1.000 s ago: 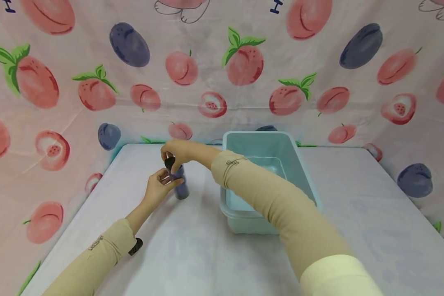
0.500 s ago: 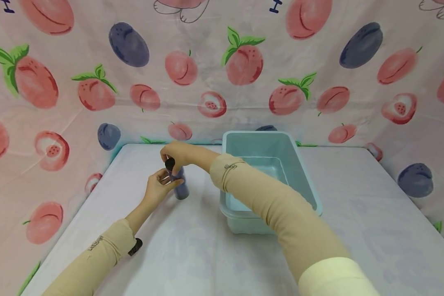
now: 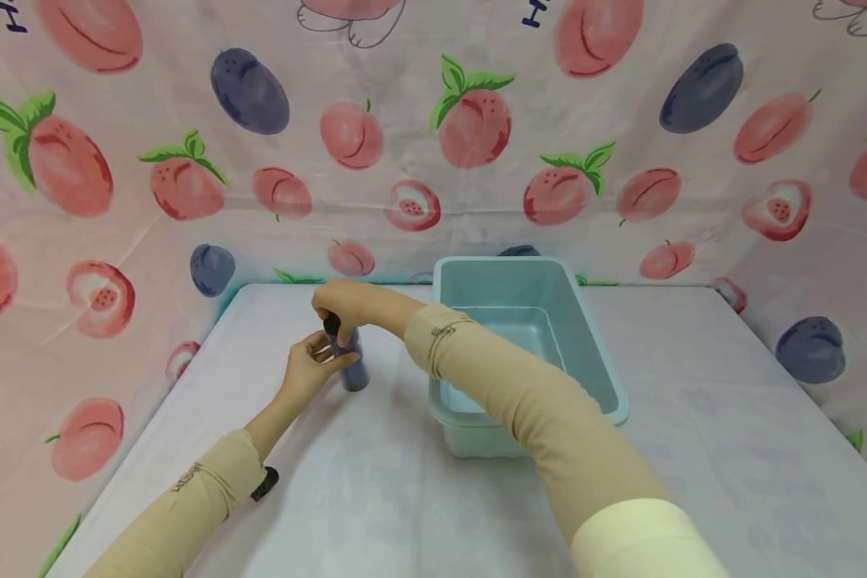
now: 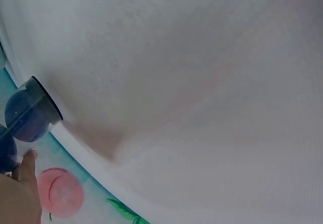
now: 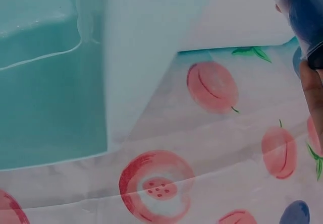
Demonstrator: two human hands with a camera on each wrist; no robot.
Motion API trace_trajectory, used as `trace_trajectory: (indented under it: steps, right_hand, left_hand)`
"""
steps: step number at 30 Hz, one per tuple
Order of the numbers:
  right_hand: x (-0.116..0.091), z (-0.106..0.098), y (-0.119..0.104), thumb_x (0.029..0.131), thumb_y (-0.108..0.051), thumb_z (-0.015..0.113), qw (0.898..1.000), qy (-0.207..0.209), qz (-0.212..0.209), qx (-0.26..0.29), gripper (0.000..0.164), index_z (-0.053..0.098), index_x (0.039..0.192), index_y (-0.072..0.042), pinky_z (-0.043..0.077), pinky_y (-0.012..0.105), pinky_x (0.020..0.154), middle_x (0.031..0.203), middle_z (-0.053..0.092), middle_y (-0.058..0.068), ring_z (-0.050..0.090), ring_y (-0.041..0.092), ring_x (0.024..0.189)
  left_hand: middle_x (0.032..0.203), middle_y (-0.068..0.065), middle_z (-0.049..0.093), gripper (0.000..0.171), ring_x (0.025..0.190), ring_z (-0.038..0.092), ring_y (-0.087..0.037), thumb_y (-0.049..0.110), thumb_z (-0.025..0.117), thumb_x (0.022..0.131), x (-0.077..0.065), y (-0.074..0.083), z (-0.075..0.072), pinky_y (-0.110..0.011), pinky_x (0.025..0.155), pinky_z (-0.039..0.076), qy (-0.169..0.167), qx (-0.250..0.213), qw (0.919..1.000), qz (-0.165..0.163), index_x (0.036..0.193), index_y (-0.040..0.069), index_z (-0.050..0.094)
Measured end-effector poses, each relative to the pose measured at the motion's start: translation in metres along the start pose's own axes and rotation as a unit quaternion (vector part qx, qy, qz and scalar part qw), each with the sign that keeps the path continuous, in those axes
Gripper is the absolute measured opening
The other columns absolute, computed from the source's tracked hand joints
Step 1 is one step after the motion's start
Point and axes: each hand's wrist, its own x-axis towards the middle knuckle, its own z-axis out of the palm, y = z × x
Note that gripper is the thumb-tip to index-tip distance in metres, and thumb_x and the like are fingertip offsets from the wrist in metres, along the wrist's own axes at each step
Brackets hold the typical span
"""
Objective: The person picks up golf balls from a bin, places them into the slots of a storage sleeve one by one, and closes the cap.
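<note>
A clear tube of blue balls [image 3: 356,374] stands upright on the left part of the table, its dark base down. My left hand [image 3: 307,368] grips its side, thumb in front and fingers behind. From above, my right hand [image 3: 348,304] curls over the tube's black cap [image 3: 331,324] and holds it at the top end. In the left wrist view, the tube's lower end [image 4: 34,114] shows two balls, with part of the left hand [image 4: 19,196] alongside. The right wrist view has the cap [image 5: 316,58] against a finger of the right hand [image 5: 313,95].
A light blue plastic bin [image 3: 523,418] stands right of the tube, beneath my right forearm. A small black object [image 3: 265,483] lies beside the left sleeve cuff, partly hidden. Fruit-printed cloth [image 3: 412,144] hangs behind the white table [image 3: 376,498] and along its sides.
My right hand has turned and dipped slightly at the cap, its fingers curling further over it. My left hand and the tube have stayed in place.
</note>
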Motion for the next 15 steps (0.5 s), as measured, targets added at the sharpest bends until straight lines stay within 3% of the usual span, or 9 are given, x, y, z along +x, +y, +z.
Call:
trace_trajectory:
  steps: [5,7,15]
  right_hand:
    - [0.0020,-0.0001,-0.0027,0.073,-0.015,0.082,1.000,-0.010,0.009,-0.014,0.038,0.054,0.098,-0.005,0.046,0.023,0.082,0.092,0.050,0.000,0.046,0.011,0.090]
    - [0.0025,-0.0006,-0.0039,0.073,-0.016,0.081,1.000,-0.014,0.012,-0.017,0.038,0.052,0.096,-0.007,0.046,0.023,0.081,0.092,0.048,-0.001,0.045,0.011,0.089]
    - [0.0009,-0.0020,-0.0052,0.075,-0.017,0.080,0.999,-0.028,0.019,-0.025,0.039,0.055,0.102,-0.006,0.047,0.021,0.080,0.103,0.054,0.002,0.048,0.012,0.096]
  left_hand:
    - [0.129,-0.025,0.055,0.050,0.107,0.061,-0.005,0.003,0.072,0.081,0.0003,-0.0007,-0.0005,-0.015,0.089,0.051,0.003,-0.002,1.0000,0.001,0.126,-0.006,0.052]
    - [0.129,-0.025,0.055,0.050,0.104,0.060,0.000,0.003,0.072,0.081,0.0005,-0.0013,-0.0009,-0.015,0.089,0.050,0.003,-0.003,1.0000,-0.003,0.126,-0.006,0.053]
    - [0.130,-0.024,0.055,0.050,0.123,0.053,-0.032,0.004,0.072,0.081,0.0018,-0.0022,-0.0008,-0.016,0.091,0.050,-0.002,-0.002,0.9999,-0.013,0.126,-0.006,0.052]
